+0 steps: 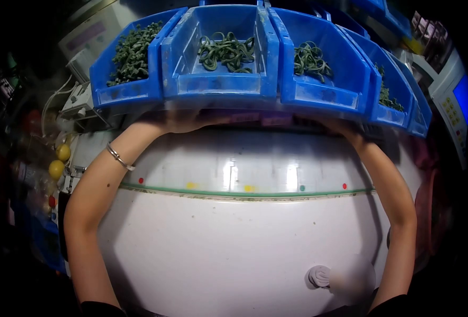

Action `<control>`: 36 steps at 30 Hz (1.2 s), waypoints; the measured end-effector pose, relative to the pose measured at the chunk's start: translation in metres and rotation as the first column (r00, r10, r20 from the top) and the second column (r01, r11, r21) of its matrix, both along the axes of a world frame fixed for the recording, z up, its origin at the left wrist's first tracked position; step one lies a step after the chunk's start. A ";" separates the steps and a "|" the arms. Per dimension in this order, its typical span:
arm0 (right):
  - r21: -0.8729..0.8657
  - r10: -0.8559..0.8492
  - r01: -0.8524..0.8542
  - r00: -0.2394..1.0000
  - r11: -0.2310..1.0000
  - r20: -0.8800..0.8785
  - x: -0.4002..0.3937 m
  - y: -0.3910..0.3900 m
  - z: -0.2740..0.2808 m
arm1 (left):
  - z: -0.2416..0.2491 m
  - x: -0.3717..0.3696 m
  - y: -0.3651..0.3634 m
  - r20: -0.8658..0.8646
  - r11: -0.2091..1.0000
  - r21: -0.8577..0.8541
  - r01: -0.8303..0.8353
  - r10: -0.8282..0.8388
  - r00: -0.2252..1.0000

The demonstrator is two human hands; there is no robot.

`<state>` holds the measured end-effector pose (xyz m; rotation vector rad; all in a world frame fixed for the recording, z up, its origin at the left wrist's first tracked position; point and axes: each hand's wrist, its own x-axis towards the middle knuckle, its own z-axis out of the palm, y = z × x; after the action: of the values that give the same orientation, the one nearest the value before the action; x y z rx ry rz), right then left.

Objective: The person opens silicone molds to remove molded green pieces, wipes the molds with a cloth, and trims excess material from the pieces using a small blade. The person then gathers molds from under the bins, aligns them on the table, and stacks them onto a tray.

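Observation:
Both my arms reach forward beneath the raised row of blue bins. My left hand (184, 120) is under the bin of green curled pieces (226, 53), its fingers dim and mostly hidden by the bin's shadow and edge. Farther right, my right hand (332, 124) is blurred and largely covered by the bin (326, 95) above it. Purple items (260, 118) lie between the two hands; whether either hand touches them cannot be made out. A metal bracelet (118, 157) circles my left wrist.
Small dark green parts (134, 55) fill the leftmost bin. A device with a blue screen (462, 98) stands at right. Yellow round objects (57, 169) are at left. On the white table (234, 243), a grey round object (319, 276) lies near the front, beside a blurred pale shape.

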<state>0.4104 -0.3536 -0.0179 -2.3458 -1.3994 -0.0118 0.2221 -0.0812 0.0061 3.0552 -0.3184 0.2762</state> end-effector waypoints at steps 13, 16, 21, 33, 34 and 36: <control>-0.050 -0.021 0.021 1.000 0.999 0.016 -0.019 -0.015 -0.016 | -0.023 -0.028 -0.011 0.075 0.953 0.300 -0.043 0.021 0.997; 0.140 0.086 -0.089 0.996 0.986 0.022 -0.048 -0.031 -0.017 | -0.024 -0.054 -0.030 0.070 0.999 0.048 -0.026 0.023 0.997; 0.055 0.006 -0.018 0.979 0.998 0.206 -0.100 -0.055 -0.018 | -0.026 -0.098 -0.060 0.220 0.991 0.129 0.022 -0.050 0.974; -0.093 0.014 0.019 0.939 0.995 0.343 -0.235 -0.104 -0.016 | -0.023 -0.190 -0.104 0.078 0.994 0.053 0.097 -0.101 0.992; -0.142 0.024 0.030 0.932 0.989 0.362 -0.233 -0.103 -0.015 | -0.024 -0.187 -0.104 0.100 0.992 0.004 0.127 -0.126 0.987; -0.127 0.008 0.042 0.928 0.991 0.371 -0.225 -0.094 -0.016 | -0.027 -0.179 -0.098 0.142 0.984 -0.006 0.176 -0.173 0.975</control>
<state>0.1854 -0.4473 -0.0342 -2.5624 -1.5938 -0.4007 0.0436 -0.1794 -0.0213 2.9698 -0.5851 0.4824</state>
